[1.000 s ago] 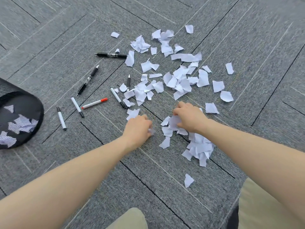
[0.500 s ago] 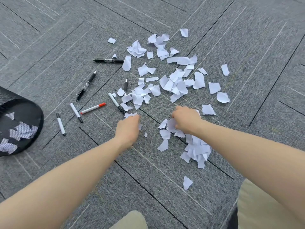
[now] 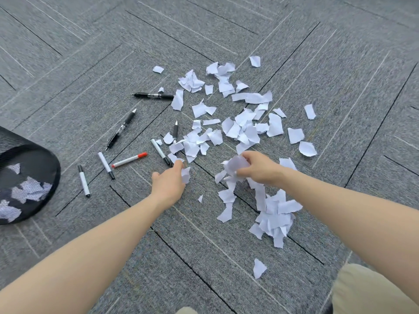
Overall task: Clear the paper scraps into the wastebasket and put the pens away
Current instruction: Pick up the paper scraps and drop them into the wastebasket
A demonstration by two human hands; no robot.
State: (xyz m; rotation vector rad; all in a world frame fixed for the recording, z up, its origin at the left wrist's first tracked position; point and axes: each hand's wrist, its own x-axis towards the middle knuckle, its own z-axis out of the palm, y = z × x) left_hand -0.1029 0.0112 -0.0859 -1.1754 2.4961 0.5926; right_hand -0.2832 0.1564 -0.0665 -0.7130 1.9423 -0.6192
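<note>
Both grips are closed on paper: your right hand [image 3: 260, 167] bunches a crumpled wad of scraps [image 3: 235, 165], and your left hand [image 3: 169, 182] pinches a single scrap [image 3: 186, 175] at its fingertips. Most paper scraps [image 3: 242, 130] lie spread on the carpet floor [image 3: 226, 257] just beyond the right grip, with a second heap [image 3: 272, 219] just behind it, toward you. Judge them featherlight and limp; they will likely slip out of a loose hold, so gather many and squeeze them into a ball rather than lifting edges one by one. Rigid pens and markers [image 3: 129, 160] lie scattered to the left of your left grip; take those by the barrel. Well off to the left sits the black mesh wastebasket [image 3: 31, 155], scraps already inside.
</note>
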